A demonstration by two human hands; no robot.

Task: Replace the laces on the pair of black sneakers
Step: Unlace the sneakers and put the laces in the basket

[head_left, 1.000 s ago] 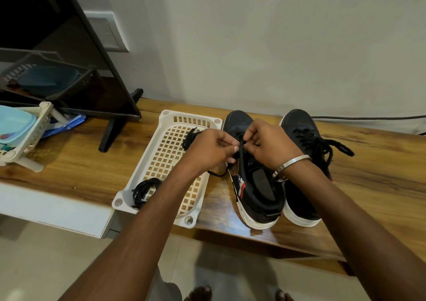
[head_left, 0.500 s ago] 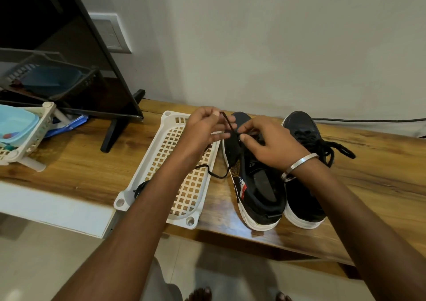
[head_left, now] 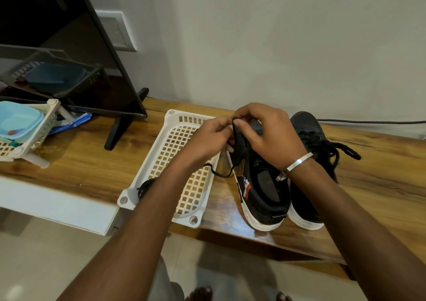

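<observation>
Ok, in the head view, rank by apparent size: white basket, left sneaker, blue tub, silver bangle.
1. white basket
2. left sneaker, partly hidden by the hands
3. blue tub, cut off by the frame edge, so unsure
4. silver bangle, smallest

Lighting was soft, even and moderately bright, with no single source visible; the wall (head_left: 265,35) graded from pale at right to greyer at left. A glossy sheen lay on the wooden bench (head_left: 230,210) beside the sneakers, and the dark television screen (head_left: 69,70) mirrored nearby items. Wide-angle distortion bowed the edges, and detail was slightly soft throughout.
</observation>
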